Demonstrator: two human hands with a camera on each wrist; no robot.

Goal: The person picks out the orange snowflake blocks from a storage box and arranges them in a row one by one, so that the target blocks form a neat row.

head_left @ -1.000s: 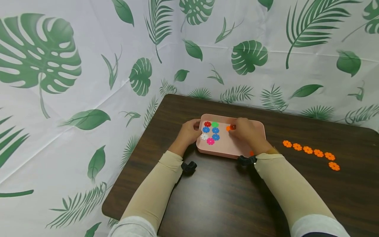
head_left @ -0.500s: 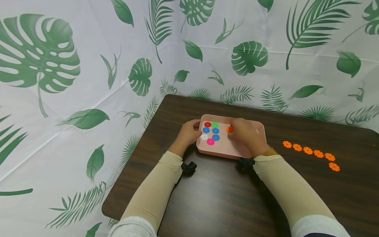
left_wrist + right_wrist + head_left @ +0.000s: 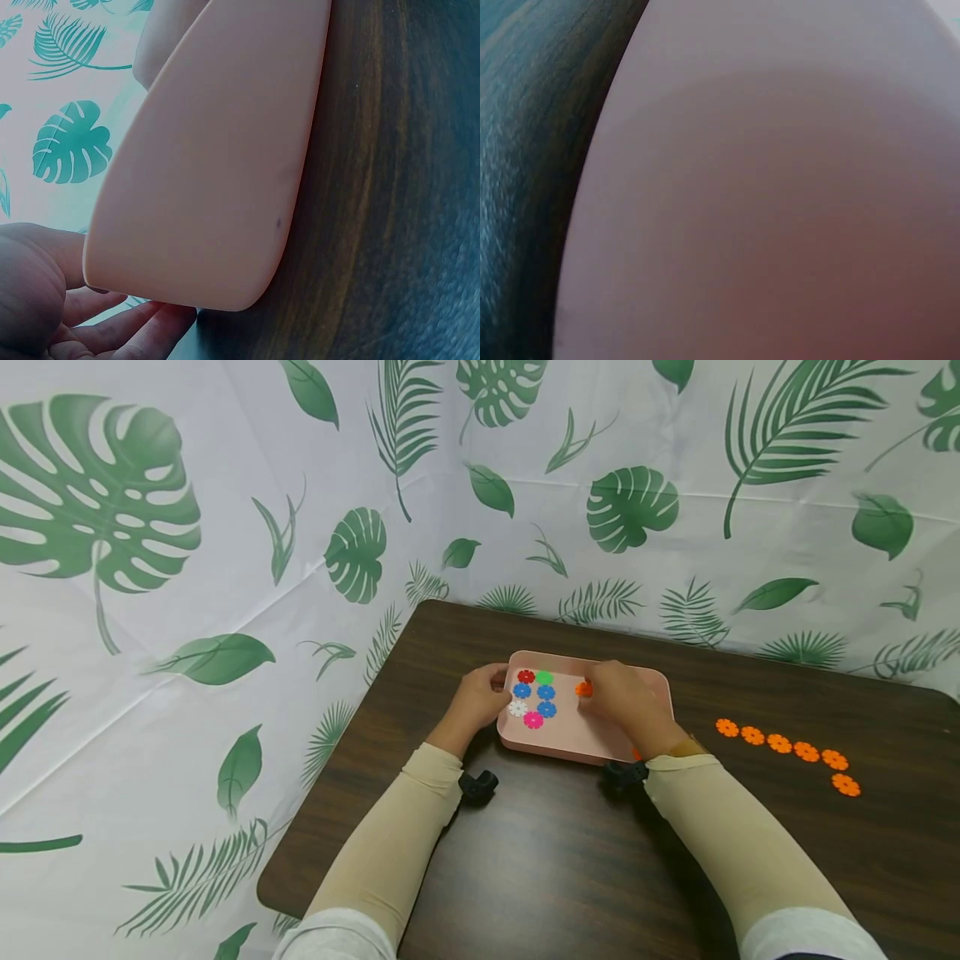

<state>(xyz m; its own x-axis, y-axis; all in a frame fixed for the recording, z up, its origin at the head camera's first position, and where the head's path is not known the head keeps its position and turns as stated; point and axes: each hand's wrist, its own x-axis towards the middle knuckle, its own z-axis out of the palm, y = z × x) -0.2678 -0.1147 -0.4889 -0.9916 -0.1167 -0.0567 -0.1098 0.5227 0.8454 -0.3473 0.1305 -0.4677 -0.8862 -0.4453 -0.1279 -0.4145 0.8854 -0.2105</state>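
In the head view a shallow pink tray [image 3: 555, 745] lies on the table. My left hand [image 3: 480, 695] grips its left end, thumb at the rim and fingers outside; the left wrist view shows this hand [image 3: 90, 300] around the tray's corner. My right hand [image 3: 618, 693] is inside the tray, its fingertips pinching an orange flower-shaped disc [image 3: 582, 689], partly hidden by the fingers. Left of it lie flower discs: red [image 3: 527, 677], green [image 3: 544, 678], white [image 3: 517, 708], pink [image 3: 533, 720] and several blue [image 3: 547, 692]. The tray wall [image 3: 742, 187] fills most of the right wrist view.
On the dark wooden table [image 3: 525, 843], right of the tray, several orange flower discs [image 3: 780, 743] form a bent row. Another orange piece [image 3: 636, 753] shows beside the right wrist in the tray. A leaf-patterned cloth [image 3: 525, 493] hangs behind the table.
The right hand's fingers have turned and closed over the orange disc, covering more of it. The orange piece near the right wrist is more hidden now. The left hand stays on the tray.
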